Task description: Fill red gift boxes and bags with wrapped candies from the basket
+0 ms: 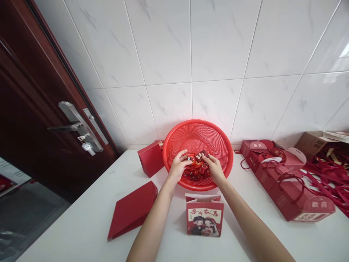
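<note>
A round red mesh basket (226, 140) leans against the tiled wall, with wrapped red candies (195, 171) gathered in its lower part. Inside it on the left, my left hand (179, 165) is closed on a small wrapped candy (189, 159). Across from it, my right hand (214, 167) pinches a dark red candy packet (201, 155) between thumb and fingers. An upright red gift box (205, 220) with a cartoon couple on its front stands just in front of the basket, its top open, between my forearms.
Two plain red boxes, one upright (151, 159) and one lying (132, 209), are on the white table (89, 225) at left. Handled red boxes (283, 182) line the right, beside a cardboard box (311, 145) and red ribbons (329, 178). A door (40, 91) is far left.
</note>
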`<state>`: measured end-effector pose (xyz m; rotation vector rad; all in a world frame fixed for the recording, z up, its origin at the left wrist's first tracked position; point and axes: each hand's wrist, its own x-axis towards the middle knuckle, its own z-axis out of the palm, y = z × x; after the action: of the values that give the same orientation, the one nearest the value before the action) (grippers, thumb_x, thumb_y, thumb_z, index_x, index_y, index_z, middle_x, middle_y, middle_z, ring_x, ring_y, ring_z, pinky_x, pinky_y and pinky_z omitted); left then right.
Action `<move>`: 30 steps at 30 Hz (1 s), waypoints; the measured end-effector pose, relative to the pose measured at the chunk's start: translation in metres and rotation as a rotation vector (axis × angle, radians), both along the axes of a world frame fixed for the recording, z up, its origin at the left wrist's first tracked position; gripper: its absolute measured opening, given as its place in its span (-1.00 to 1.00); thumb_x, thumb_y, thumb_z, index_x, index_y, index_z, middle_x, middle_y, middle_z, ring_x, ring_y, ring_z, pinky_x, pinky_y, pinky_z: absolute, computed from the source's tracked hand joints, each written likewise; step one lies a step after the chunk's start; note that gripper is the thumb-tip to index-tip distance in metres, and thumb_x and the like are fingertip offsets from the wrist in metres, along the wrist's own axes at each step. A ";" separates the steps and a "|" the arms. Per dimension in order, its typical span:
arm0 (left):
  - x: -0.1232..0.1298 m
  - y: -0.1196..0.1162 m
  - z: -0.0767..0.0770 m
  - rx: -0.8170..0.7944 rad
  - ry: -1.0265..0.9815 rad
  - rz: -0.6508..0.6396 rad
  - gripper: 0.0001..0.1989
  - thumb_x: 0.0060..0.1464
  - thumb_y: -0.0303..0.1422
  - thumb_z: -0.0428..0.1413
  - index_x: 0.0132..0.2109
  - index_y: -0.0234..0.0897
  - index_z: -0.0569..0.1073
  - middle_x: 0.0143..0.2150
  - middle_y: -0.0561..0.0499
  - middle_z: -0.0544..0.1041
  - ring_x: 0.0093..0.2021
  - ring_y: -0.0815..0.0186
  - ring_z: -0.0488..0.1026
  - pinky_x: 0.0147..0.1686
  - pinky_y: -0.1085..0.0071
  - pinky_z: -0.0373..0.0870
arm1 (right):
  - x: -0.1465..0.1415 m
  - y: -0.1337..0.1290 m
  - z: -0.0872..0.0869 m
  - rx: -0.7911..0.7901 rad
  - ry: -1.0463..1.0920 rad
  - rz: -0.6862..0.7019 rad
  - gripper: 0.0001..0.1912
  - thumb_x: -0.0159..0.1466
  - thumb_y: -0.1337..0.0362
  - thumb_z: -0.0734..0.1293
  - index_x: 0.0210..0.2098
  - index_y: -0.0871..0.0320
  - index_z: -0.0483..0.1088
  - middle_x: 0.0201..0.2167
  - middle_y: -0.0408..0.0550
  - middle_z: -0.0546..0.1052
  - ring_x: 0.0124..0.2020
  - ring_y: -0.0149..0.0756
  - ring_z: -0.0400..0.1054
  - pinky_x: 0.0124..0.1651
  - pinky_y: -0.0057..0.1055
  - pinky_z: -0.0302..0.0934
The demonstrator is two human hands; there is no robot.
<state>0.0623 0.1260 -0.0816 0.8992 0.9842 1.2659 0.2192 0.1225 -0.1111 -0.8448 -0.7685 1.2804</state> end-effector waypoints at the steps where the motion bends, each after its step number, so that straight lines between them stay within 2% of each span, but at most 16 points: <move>1: 0.000 0.000 0.000 0.006 -0.002 0.012 -0.38 -0.29 -0.65 0.29 0.03 -0.25 0.53 -0.17 -0.03 0.56 -0.23 0.30 0.54 -0.21 0.42 0.48 | 0.000 0.000 0.000 -0.002 0.006 -0.003 -0.56 -0.16 0.00 0.61 -0.37 0.14 0.59 -0.38 -0.06 0.67 -0.36 -0.18 0.55 -0.28 -0.33 0.40; 5: -0.001 0.000 -0.002 0.042 -0.015 0.028 -0.44 -0.37 -0.68 0.30 -0.10 -0.29 0.58 -0.13 -0.06 0.59 -0.09 0.25 0.52 -0.06 0.37 0.44 | 0.001 0.000 0.001 -0.004 0.031 -0.024 -0.59 -0.15 0.03 0.61 -0.38 0.13 0.58 -0.41 -0.10 0.66 -0.41 -0.25 0.52 -0.32 -0.38 0.38; 9: -0.004 0.000 -0.005 0.053 -0.028 -0.008 -0.47 -0.35 -0.68 0.29 -0.12 -0.29 0.60 -0.15 -0.07 0.62 -0.06 0.22 0.52 -0.03 0.35 0.43 | 0.001 0.000 0.005 -0.007 0.055 -0.041 -0.62 -0.14 0.06 0.61 -0.40 0.13 0.57 -0.43 -0.11 0.65 -0.44 -0.26 0.51 -0.38 -0.41 0.36; 16: -0.009 -0.003 -0.001 0.035 -0.014 -0.067 -0.48 -0.12 -0.60 0.24 0.04 -0.19 0.56 -0.03 -0.07 0.59 -0.17 0.26 0.57 -0.29 0.46 0.51 | 0.003 -0.006 0.021 -0.002 0.126 -0.009 -0.60 -0.16 0.06 0.63 -0.39 0.11 0.57 -0.39 -0.11 0.66 -0.43 -0.26 0.52 -0.37 -0.39 0.40; 19: -0.008 -0.005 0.002 0.009 0.005 -0.074 -0.47 -0.05 -0.61 0.21 0.10 -0.17 0.53 0.03 -0.07 0.56 -0.21 0.30 0.58 -0.34 0.50 0.51 | 0.005 -0.009 0.028 0.006 0.147 -0.011 -0.63 -0.15 0.09 0.63 -0.41 0.11 0.56 -0.42 -0.12 0.66 -0.47 -0.29 0.49 -0.43 -0.42 0.37; 22: -0.007 -0.009 0.006 0.003 0.042 -0.095 -0.48 -0.01 -0.61 0.18 0.11 -0.18 0.52 0.08 -0.09 0.55 -0.21 0.30 0.59 -0.36 0.52 0.49 | 0.006 -0.013 0.033 -0.016 0.159 -0.013 -0.63 -0.16 0.11 0.64 -0.42 0.12 0.56 -0.45 -0.14 0.65 -0.51 -0.33 0.46 -0.47 -0.45 0.35; 27: -0.005 -0.018 0.015 0.042 0.108 -0.098 -0.55 0.01 -0.60 0.17 0.06 -0.19 0.53 0.11 -0.10 0.55 -0.03 0.23 0.54 -0.34 0.53 0.49 | 0.008 -0.018 0.040 -0.007 0.177 0.011 -0.66 -0.13 0.13 0.63 -0.42 0.12 0.56 -0.45 -0.15 0.64 -0.47 -0.34 0.47 -0.40 -0.43 0.38; 30: -0.006 -0.023 0.022 0.033 0.085 -0.146 -0.57 0.01 -0.58 0.18 0.05 -0.20 0.52 0.09 -0.10 0.55 -0.07 0.24 0.55 -0.33 0.51 0.49 | 0.009 -0.022 0.044 0.016 0.139 0.029 -0.67 -0.09 0.10 0.62 -0.42 0.11 0.55 -0.46 -0.15 0.62 -0.49 -0.34 0.45 -0.42 -0.42 0.36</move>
<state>0.0567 0.1034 -0.0592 1.0384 0.9481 1.1304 0.2286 0.1009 -0.0668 -0.7259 -0.6821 1.3421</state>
